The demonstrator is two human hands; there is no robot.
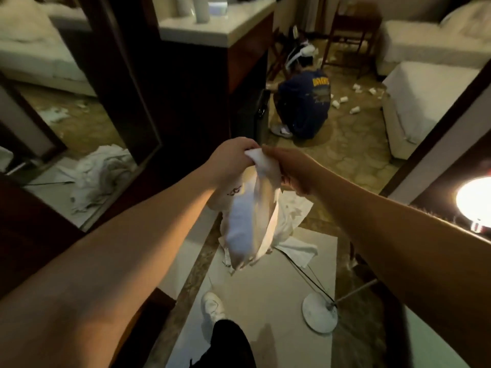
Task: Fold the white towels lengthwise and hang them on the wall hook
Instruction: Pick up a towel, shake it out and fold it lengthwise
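A white towel (247,219) hangs folded from both my hands in the middle of the view, its lower end near the floor. My left hand (231,160) grips its top edge from the left. My right hand (289,168) pinches the same top edge from the right, touching the left hand. More white towels (295,232) lie crumpled on the floor tiles right behind the hanging one. No wall hook is visible.
A dark wooden cabinet (202,96) with a pale counter stands ahead left; a mirror (87,128) reflects a towel heap. A crouching person (303,102) is on the carpet beyond. A lamp base (320,313) with cable and a lit lamp (475,200) stand right. Beds at right.
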